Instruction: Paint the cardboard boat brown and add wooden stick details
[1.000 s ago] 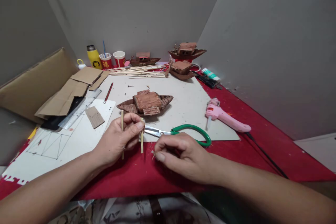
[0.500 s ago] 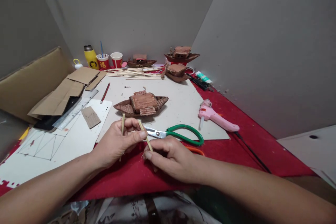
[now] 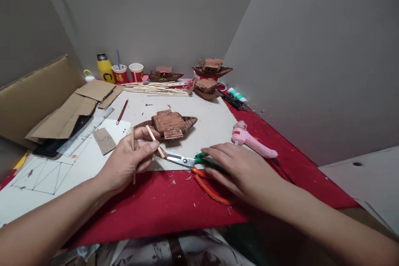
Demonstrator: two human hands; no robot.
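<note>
My left hand [image 3: 124, 162] is closed on two short wooden sticks. One stick [image 3: 152, 135] is pinched between thumb and forefinger; the other stick [image 3: 132, 137] stands nearly upright among the fingers. To the right, my right hand [image 3: 246, 170] curls over the handles of a pair of scissors [image 3: 185, 161], one green and one orange, partly hiding them. The metal blades point left, close to the lower end of the pinched stick; whether they touch cannot be made out. Just behind lies a brown model boat [image 3: 168, 122] with a roofed cabin, its left end partly covered by my left hand.
A pink glue gun [image 3: 252, 141] lies right of the scissors. Several thin sticks [image 3: 162, 88] and more model boats [image 3: 212, 67] are at the back. Cardboard pieces [image 3: 67, 116], a ruler [image 3: 84, 133], a pencil [image 3: 122, 112] and a drawn sheet [image 3: 18, 199] occupy the left side.
My right hand has let go of the stick and moved right onto the scissors' handles. The orange handle has swung toward me. That stick is now in my left hand's pinch.
</note>
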